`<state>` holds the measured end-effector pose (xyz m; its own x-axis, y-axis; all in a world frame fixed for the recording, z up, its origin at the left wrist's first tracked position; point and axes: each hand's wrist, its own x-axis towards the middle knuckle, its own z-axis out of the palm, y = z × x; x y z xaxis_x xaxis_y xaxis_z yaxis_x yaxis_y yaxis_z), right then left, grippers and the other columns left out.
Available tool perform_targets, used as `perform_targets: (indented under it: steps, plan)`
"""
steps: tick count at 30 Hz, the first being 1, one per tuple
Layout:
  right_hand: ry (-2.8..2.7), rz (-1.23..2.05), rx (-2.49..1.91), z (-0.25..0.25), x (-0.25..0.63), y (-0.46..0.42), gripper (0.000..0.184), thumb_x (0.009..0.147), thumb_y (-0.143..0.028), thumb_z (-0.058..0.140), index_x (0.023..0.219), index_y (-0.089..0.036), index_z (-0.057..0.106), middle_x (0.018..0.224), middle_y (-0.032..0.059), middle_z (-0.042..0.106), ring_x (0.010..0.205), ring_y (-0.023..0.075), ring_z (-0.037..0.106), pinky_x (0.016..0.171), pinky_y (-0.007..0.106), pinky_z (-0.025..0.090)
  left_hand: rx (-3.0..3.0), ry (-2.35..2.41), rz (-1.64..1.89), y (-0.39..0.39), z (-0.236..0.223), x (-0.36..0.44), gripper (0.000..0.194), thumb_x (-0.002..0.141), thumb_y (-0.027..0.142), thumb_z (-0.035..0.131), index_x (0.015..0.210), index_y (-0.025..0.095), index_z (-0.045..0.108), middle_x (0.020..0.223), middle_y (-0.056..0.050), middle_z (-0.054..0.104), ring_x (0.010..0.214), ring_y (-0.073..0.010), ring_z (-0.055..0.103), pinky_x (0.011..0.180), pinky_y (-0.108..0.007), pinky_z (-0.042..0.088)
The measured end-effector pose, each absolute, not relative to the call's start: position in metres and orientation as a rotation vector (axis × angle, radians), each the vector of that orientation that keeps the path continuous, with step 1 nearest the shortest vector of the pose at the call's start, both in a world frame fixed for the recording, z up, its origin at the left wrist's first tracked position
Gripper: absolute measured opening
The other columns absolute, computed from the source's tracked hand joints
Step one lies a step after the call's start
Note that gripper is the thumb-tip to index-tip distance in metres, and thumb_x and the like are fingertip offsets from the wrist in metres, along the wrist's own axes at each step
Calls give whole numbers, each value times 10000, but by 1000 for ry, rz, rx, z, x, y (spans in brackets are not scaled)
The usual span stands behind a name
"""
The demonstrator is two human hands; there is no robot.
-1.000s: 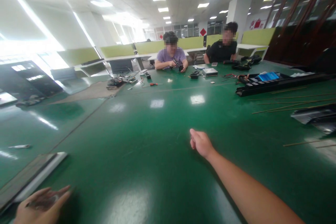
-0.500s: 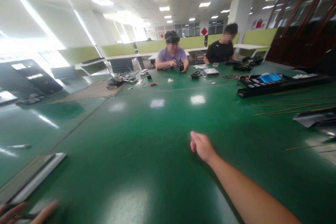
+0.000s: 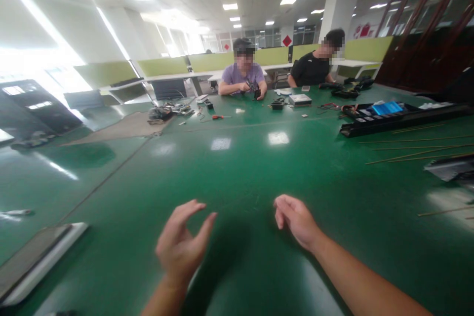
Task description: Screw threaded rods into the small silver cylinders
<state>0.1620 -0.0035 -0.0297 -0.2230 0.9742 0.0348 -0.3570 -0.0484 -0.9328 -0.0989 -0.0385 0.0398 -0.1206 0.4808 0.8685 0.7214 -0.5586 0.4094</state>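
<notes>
My left hand (image 3: 181, 244) is raised over the green table (image 3: 237, 168) near its front edge, fingers spread and curved, holding nothing. My right hand (image 3: 296, 219) hovers a short way to its right, fingers loosely curled downward, nothing visible in them. Between and under both hands there is only bare green table surface. A flat grey-and-white panel (image 3: 35, 261) lies at the front left, well apart from my left hand.
Two people sit at the far side working with small tools (image 3: 255, 91). A long black tray (image 3: 400, 118) with parts, thin wooden sticks (image 3: 414, 153) and a dark sheet (image 3: 450, 168) lie at the right. Loose tools and a red screwdriver (image 3: 218, 117) sit far left of centre.
My left hand has come from the bottom left corner, by the panel, up to the middle beside my right hand. My right hand drew slightly back toward me.
</notes>
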Motion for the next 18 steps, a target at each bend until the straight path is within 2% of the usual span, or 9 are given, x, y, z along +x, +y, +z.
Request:
perform_targets:
  steps: [2,5,7,11,14,18]
  plan:
    - [-981,1651,-730,-30,159,-10,310,815,-437,726,853,-144,632,501,-50,535,465,100,476,526,235,363,-2273,-1365,-1695,-33,29,-65,310,743,217,801,1029,198,683,938,-56,707,883,-202,670,842,-352,549]
    - [-886,1802,-635,-27,155,-15,363,718,-438,811,840,-126,673,482,-46,527,458,95,465,502,226,352,-2693,-1291,-1668,-26,20,-22,415,743,295,809,1131,220,682,1019,-83,720,946,-226,665,846,-365,556]
    - [-853,1861,-601,-25,153,-15,392,683,-462,830,789,-114,683,537,-24,558,453,79,445,465,215,321,-2790,-1222,-1763,-22,15,-5,345,787,271,770,1123,243,698,1014,-71,734,965,-223,663,864,-370,552]
    - [-818,1880,-535,-23,151,-10,410,762,-479,767,616,-126,620,508,-22,516,472,82,454,493,224,344,-2764,-1268,-1887,-15,9,7,235,837,203,706,1062,267,729,980,-40,747,950,-199,668,866,-347,547]
    - [-810,1898,-516,-24,147,-9,388,798,-470,737,644,-133,621,482,-30,500,472,94,464,520,238,369,-2761,-1364,-1856,-17,9,6,220,846,196,688,1054,253,730,960,-39,743,919,-189,675,847,-323,551]
    - [-900,1938,-539,-29,142,-8,425,827,-523,682,746,-106,661,533,0,564,471,106,494,495,242,367,-2661,-1564,-1773,-29,20,-17,136,872,246,652,986,235,727,946,-32,733,880,-170,686,828,-284,559]
